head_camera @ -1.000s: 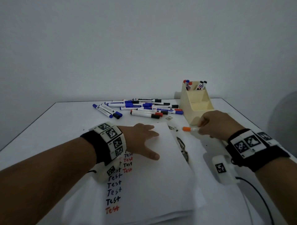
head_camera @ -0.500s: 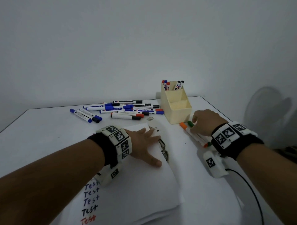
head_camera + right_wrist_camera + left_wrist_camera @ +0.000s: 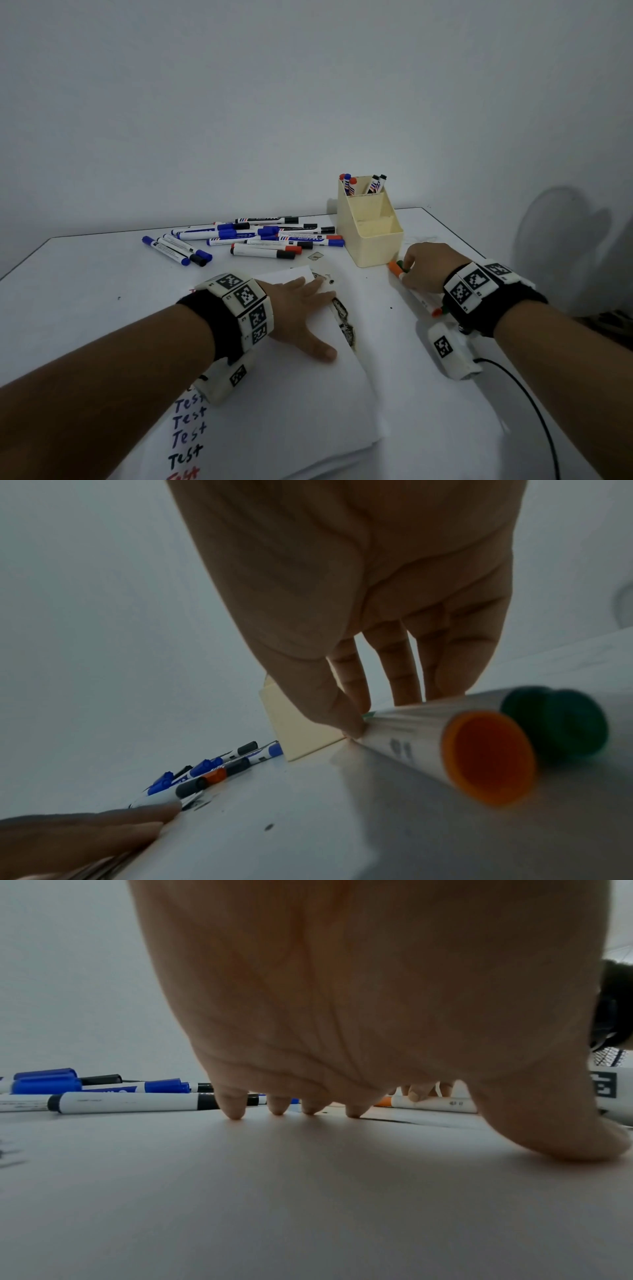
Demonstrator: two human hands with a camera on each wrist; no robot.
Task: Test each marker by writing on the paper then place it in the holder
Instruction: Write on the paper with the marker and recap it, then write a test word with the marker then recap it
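My left hand (image 3: 305, 308) lies flat on the white paper (image 3: 291, 411), fingers spread and fingertips (image 3: 234, 1110) pressing it down. Just right of the cream holder (image 3: 370, 233), my right hand (image 3: 419, 269) reaches down onto two markers that lie side by side on the table. Its thumb and fingers pinch the barrel of the orange marker (image 3: 416, 298) (image 3: 411, 739). The green marker (image 3: 400, 264) (image 3: 555, 723) lies against it on the far side. Several capped markers stand in the holder's back compartments. A pile of blue, black and red markers (image 3: 246, 240) lies left of the holder.
"Test" is written several times down the paper's left side (image 3: 188, 431). Dark stains (image 3: 344, 322) mark the table by the paper's right edge. A black cable (image 3: 534, 411) runs from my right wrist. The table's right edge (image 3: 455, 233) is close behind my right hand.
My right hand has moved with the orange marker toward the holder's right side, where it now lies beside the green marker. My left hand stays flat on the paper.
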